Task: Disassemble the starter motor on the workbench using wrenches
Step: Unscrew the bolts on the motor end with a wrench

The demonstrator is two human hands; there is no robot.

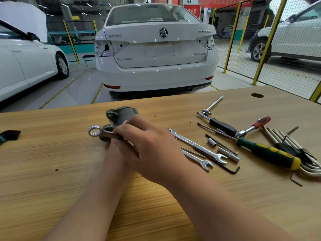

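Note:
The grey metal starter motor (121,113) lies on the wooden workbench (52,153), near its middle. A combination wrench (95,132) sticks out to the left with its ring end free. My right hand (147,145) lies over the motor and grips the wrench's shaft. My left hand (115,150) is mostly hidden under the right hand, at the motor's near end; what its fingers hold cannot be made out.
To the right lie two combination wrenches (198,146), a red-handled ratchet (255,126), a green and yellow screwdriver (267,152), sockets, a T-bar, and hex keys (304,153). A black item (9,135) sits at the left edge. A white car (156,49) stands behind the bench.

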